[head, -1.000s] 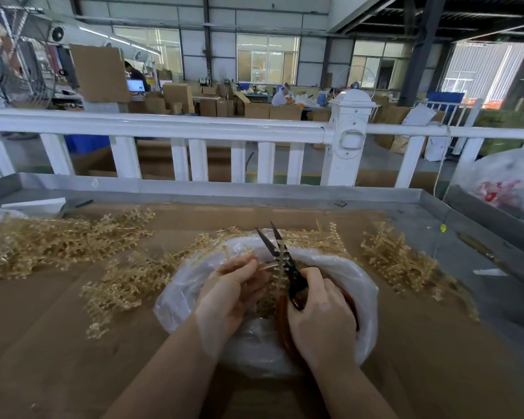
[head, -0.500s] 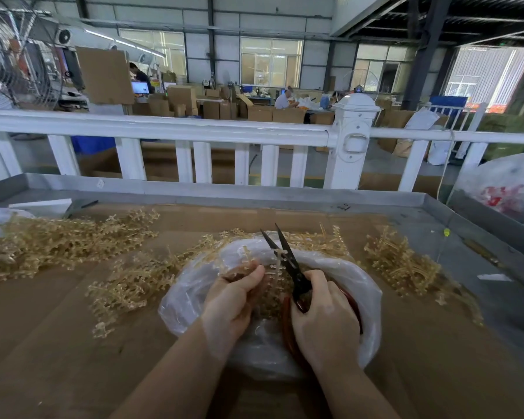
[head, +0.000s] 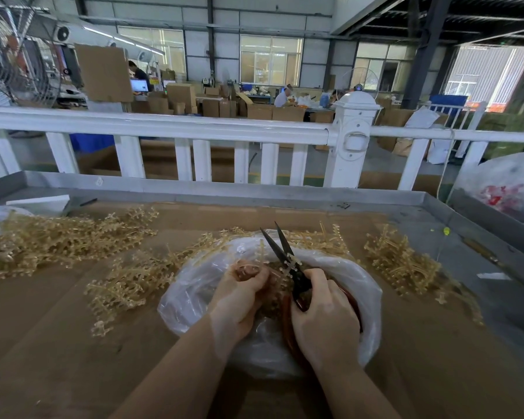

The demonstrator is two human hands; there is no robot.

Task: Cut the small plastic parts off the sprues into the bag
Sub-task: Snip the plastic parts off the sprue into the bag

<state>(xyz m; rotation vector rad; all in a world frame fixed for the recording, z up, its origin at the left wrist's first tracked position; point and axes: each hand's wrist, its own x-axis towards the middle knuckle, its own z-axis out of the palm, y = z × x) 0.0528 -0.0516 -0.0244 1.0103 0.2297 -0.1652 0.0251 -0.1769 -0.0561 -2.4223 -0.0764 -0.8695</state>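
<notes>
A clear plastic bag (head: 194,285) lies open on the brown table, lining a round container whose reddish rim shows under my hands. My left hand (head: 242,297) grips a tan sprue (head: 286,269) over the bag's mouth, fingers curled round it. My right hand (head: 321,316) grips the handles of black scissors (head: 280,246); their blades are parted and point away from me, with the sprue between them. Cut brown parts lie dark inside the bag, partly hidden by my hands.
Piles of tan sprues lie on the table at far left (head: 52,237), left of the bag (head: 133,282) and to the right (head: 403,261). A white railing (head: 194,125) runs behind the table's grey metal rim (head: 254,192). A filled clear bag (head: 508,186) sits at far right.
My left hand has curled tighter on the sprue and shifted slightly toward the scissors. The scissors stay open at the same spot over the bag.
</notes>
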